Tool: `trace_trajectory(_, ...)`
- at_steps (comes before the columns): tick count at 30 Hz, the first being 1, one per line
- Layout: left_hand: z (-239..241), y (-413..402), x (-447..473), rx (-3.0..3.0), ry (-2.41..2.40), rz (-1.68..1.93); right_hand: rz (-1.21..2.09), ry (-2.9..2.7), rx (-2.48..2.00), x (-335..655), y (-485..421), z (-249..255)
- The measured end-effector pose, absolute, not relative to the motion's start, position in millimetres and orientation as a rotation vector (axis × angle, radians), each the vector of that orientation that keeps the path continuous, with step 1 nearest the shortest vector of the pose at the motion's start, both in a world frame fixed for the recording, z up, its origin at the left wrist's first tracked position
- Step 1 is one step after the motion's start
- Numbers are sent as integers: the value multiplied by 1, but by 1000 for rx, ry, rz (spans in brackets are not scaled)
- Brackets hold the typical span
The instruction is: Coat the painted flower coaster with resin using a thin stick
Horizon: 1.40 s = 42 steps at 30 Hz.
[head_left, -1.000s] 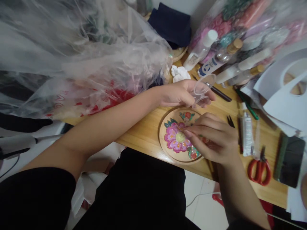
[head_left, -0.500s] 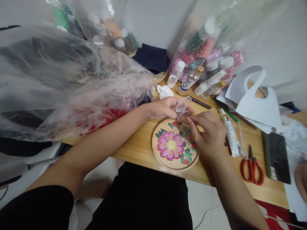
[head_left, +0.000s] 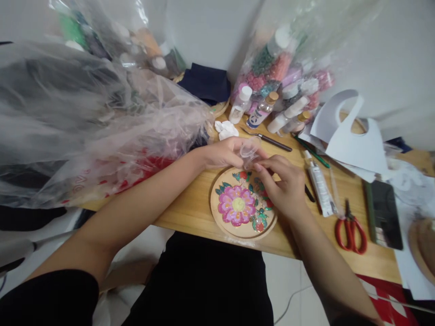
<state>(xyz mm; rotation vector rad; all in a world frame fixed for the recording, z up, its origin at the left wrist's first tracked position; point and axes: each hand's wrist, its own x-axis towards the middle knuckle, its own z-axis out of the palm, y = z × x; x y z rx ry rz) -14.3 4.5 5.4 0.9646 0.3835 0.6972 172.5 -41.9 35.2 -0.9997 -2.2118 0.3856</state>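
Observation:
A round wooden plate (head_left: 222, 226) with a pink flower, green leaves and red fruit worked onto it lies near the front edge of the wooden table (head_left: 190, 210). My left hand (head_left: 226, 153) is closed round a small clear plastic cup (head_left: 249, 150), held just above the plate's far rim. My right hand (head_left: 283, 186) hovers over the plate's right side, its fingertips pinched together at the cup's mouth. What the pinch holds is too small to make out.
A large crumpled plastic bag (head_left: 95, 117) fills the left. Small bottles (head_left: 263, 111) and bagged beads (head_left: 282, 68) stand at the back. A glue tube (head_left: 318, 183), red scissors (head_left: 351, 228), a dark pen-like tool (head_left: 272, 141), white card (head_left: 353, 140) and a black phone (head_left: 385, 213) lie on the right.
My right hand has lifted from the flower on the plate and come up to the cup in my left hand. The view has pulled back and tilted up.

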Motion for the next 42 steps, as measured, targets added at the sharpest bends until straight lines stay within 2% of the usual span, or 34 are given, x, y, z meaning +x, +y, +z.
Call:
trace_trajectory(6,6,3,-15,916,396,739,410,-2072,-1036,179,-42,40)
trace_trajectory(14,0,5,-13,846,365,736,587,-2386,-630,175,-54,61)
trace_trajectory(18,0,5,-14,887,344,749,567,-2515,-501,170,-59,58)
trace_trajectory(42,-2,7,-12,981,375,761,628,-2605,-417,161,-57,47)
